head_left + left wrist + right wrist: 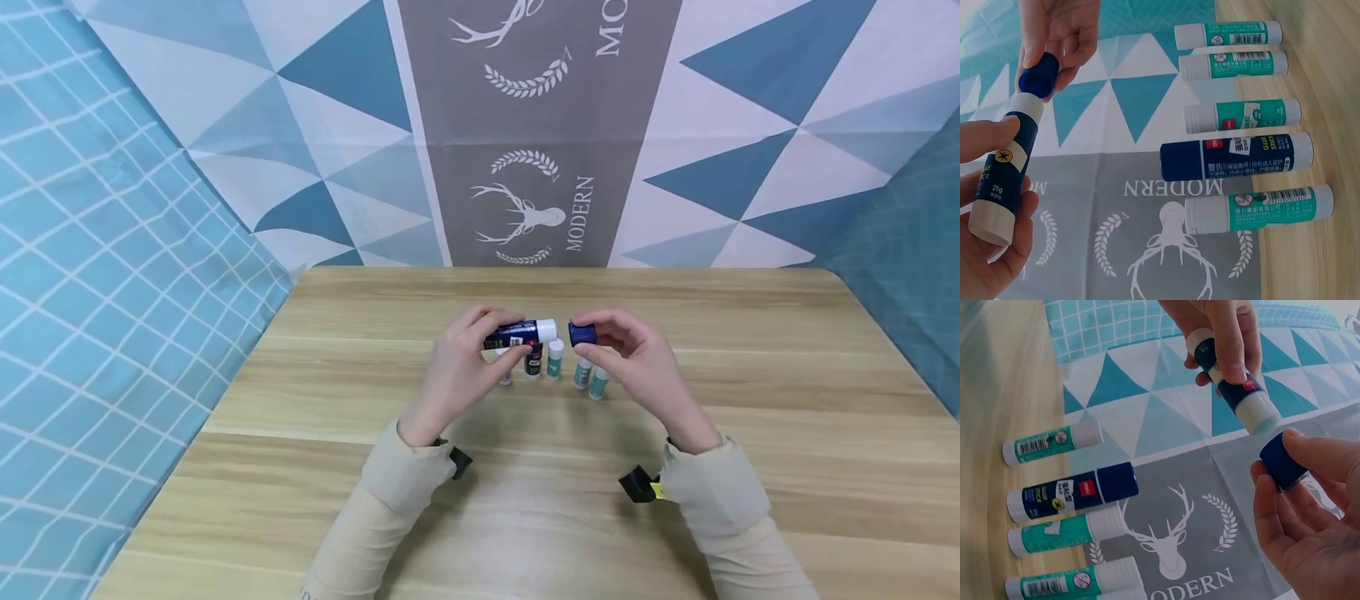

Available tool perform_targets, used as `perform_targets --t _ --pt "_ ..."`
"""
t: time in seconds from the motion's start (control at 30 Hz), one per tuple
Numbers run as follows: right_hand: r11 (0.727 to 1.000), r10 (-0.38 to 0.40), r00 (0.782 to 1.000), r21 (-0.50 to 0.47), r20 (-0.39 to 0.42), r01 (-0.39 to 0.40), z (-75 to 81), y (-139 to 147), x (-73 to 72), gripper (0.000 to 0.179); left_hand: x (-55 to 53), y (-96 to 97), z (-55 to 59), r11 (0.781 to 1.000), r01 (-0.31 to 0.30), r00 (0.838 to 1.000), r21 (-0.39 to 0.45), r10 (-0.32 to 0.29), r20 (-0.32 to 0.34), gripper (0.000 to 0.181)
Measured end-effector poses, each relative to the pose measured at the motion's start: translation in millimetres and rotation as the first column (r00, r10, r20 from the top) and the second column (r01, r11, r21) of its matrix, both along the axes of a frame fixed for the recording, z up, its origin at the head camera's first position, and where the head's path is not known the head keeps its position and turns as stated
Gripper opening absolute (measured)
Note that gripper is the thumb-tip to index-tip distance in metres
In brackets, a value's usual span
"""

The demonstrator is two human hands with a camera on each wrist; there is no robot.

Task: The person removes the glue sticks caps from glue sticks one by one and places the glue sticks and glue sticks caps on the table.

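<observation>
My left hand [468, 358] grips a dark blue glue stick [1005, 169] above the table, its white uncapped end pointing toward the other hand. Between thumb and fingers, my right hand [633, 354] pinches the dark blue cap [1284, 459]. A small gap separates cap and stick, and the cap's hollow opening shows in the left wrist view. Behind the hands stand several upright glue sticks: a capped dark blue one [1238, 156] and smaller green ones with white caps, such as the green glue stick [1260, 208] beside it.
The wooden table [322, 400] ends at a wall cloth [525, 117] with blue triangles and a grey deer panel. Blue checked cloth [97, 275] hangs at the left. A black wrist device [637, 483] sits by the right sleeve.
</observation>
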State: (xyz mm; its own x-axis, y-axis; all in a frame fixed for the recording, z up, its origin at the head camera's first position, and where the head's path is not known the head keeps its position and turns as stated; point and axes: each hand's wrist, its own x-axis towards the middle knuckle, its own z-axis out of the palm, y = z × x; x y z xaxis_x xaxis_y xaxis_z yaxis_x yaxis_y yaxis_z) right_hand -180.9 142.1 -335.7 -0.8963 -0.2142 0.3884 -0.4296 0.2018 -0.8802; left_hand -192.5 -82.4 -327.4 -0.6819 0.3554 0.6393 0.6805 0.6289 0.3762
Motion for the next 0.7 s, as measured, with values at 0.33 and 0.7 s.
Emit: perform_targets --t 0.33,0.7 --pt "0.997 -0.045 0.999 0.064 -0.011 0.046 3.7 15.1 -6.1 0.029 -10.1 -9.0 0.5 0.996 -0.015 1.0 0.091 0.015 -0.007 0.03" --pt "0.98 -0.146 0.989 0.141 0.009 0.143 6.1 35.1 -12.4 0.038 -21.7 -18.2 1.2 0.988 -0.063 0.993 0.14 0.076 -0.09 0.03"
